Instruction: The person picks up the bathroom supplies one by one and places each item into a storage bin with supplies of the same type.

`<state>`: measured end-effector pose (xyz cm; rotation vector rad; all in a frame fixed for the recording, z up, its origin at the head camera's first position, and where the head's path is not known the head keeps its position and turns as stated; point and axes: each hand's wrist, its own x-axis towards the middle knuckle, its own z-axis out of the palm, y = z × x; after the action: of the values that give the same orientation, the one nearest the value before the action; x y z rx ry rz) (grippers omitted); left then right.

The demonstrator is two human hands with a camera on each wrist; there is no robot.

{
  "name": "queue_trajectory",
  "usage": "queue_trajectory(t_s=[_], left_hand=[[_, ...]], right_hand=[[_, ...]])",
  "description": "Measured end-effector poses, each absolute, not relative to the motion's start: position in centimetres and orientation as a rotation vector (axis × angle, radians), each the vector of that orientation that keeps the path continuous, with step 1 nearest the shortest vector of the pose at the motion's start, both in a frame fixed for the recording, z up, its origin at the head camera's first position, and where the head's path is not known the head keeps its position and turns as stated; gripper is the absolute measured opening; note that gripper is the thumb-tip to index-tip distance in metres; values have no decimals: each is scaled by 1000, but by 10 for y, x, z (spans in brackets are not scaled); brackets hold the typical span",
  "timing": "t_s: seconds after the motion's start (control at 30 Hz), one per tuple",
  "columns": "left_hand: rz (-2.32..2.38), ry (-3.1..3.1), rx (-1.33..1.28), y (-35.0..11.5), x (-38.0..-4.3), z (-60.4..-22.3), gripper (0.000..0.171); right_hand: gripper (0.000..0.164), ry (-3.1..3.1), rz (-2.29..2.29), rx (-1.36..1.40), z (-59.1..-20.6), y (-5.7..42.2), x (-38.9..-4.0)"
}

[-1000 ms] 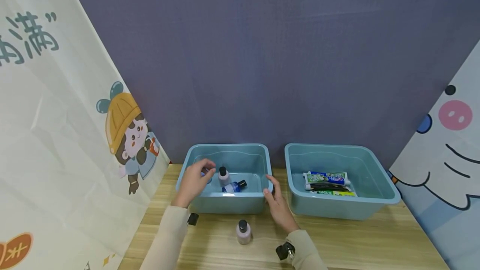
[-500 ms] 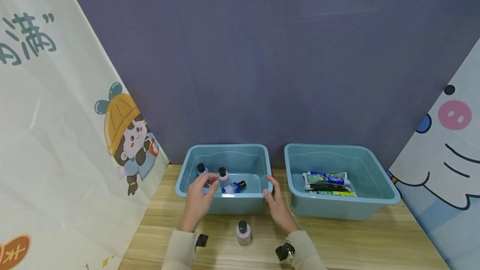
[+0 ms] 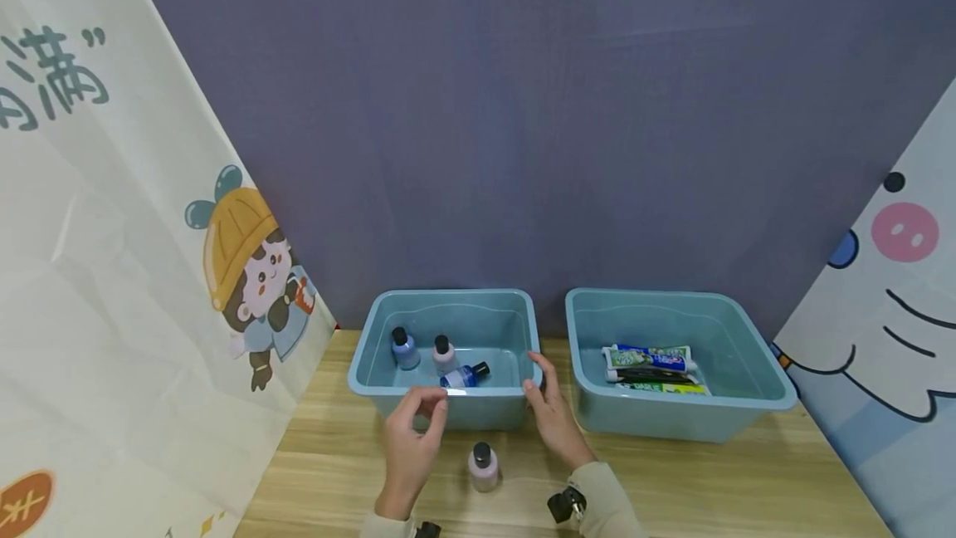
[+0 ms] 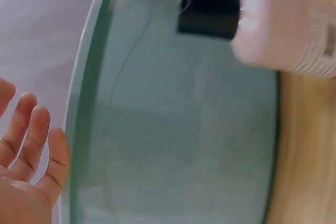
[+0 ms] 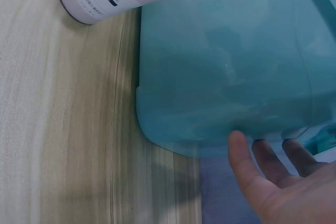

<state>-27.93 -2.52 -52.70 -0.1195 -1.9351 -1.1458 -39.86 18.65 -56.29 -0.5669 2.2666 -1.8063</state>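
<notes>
In the head view, my left hand (image 3: 413,442) is just in front of the left blue bin (image 3: 470,413), its fingers bent loosely with nothing between them. My right hand (image 3: 556,413) touches that bin's front right corner; the right wrist view has its fingers (image 5: 242,156) against the outer wall. Inside the bin, a blue bottle (image 3: 407,354) and a pink bottle (image 3: 444,359) stand upright, while a dark blue bottle (image 3: 460,376) lies on its side. Another pink bottle (image 3: 484,473) with a black cap stands on the table between my hands.
A second blue bin (image 3: 672,418) stands to the right, with several toothpaste tubes (image 3: 650,358) lying in it. Behind both bins rises a dark cloth backdrop (image 3: 478,106). Printed white panels (image 3: 112,272) flank the wooden table (image 3: 314,471).
My left hand has come out of the left bin and back toward me, uncovering the upright blue bottle there. The right hand stays at the bin's corner.
</notes>
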Motion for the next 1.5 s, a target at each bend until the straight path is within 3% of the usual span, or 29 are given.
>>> queue_trajectory(t_s=[0.7, 1.5], left_hand=[[-1405, -1986, -47, 13, -264, -572, 32], [-1480, -2236, 172, 16, -263, -608, 27]], right_hand=[[47, 2285, -1826, -591, -566, 185, -399], [48, 2233, -1847, -595, -564, 186, -397]])
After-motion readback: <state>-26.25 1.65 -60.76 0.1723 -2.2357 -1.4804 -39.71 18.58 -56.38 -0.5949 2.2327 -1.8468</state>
